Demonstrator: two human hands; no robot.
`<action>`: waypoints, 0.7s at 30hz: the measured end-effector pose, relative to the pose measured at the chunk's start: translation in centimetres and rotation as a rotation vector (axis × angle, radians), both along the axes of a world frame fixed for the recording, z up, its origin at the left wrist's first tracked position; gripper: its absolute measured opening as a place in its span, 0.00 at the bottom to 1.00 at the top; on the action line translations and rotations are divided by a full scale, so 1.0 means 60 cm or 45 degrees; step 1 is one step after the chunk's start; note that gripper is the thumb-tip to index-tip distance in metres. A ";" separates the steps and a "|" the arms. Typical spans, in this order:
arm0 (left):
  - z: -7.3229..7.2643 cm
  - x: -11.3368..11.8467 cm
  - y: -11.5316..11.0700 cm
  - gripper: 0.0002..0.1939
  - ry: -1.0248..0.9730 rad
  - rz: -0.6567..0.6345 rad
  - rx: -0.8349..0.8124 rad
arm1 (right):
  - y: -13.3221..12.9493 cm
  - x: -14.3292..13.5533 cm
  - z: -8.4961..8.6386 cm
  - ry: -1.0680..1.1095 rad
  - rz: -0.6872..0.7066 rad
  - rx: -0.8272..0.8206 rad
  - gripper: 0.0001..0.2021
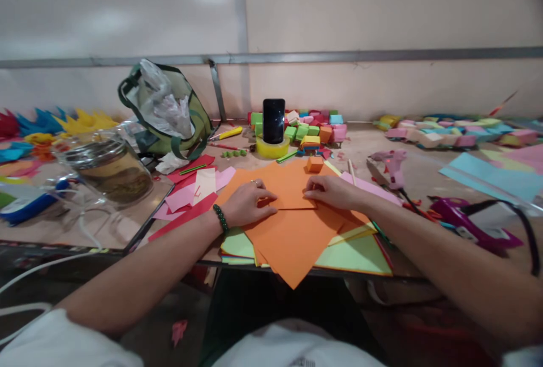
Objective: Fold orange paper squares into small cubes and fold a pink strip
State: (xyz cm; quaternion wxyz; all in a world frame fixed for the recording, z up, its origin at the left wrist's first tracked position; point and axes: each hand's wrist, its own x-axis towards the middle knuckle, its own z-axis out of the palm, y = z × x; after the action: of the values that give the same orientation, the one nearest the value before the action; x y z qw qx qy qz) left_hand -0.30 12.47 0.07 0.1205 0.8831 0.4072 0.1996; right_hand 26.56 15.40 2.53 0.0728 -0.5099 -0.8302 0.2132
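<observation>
A piece of orange paper (292,194) lies between my hands, with a straight, shadowed edge along its near side. My left hand (249,204), with a ring and a dark green bead bracelet at the wrist, has its curled fingers on the left end of that edge. At the right end, my right hand (330,191) pinches the paper between thumb and fingers. More orange sheets (294,248) lie beneath, one corner pointing toward me past the table edge. Under them is a stack of light green paper (356,257). A small orange paper box (314,164) sits just beyond my right hand.
A phone (274,121) stands in a yellow tape roll (272,149). Left are red and pink scraps (186,200), a glass jar (114,172) and a green bag (197,121). Right are a pink glue gun (395,168) and a purple tool (475,223). Paper blocks (303,130) line the back.
</observation>
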 end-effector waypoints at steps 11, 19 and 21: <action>-0.010 0.003 -0.002 0.16 -0.198 -0.058 0.095 | -0.047 -0.013 -0.025 0.128 0.223 0.694 0.12; 0.003 0.004 -0.011 0.07 -0.139 -0.236 0.314 | -0.058 -0.011 -0.015 0.091 0.518 1.033 0.08; 0.006 0.004 -0.012 0.07 -0.092 -0.288 0.320 | -0.064 -0.013 -0.011 0.070 0.580 1.003 0.08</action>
State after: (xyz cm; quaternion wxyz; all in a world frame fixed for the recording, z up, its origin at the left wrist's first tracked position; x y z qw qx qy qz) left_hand -0.09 11.76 0.43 0.0453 0.9236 0.2723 0.2658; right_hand 25.76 11.58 1.87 0.2346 -0.2418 -0.9368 -0.0946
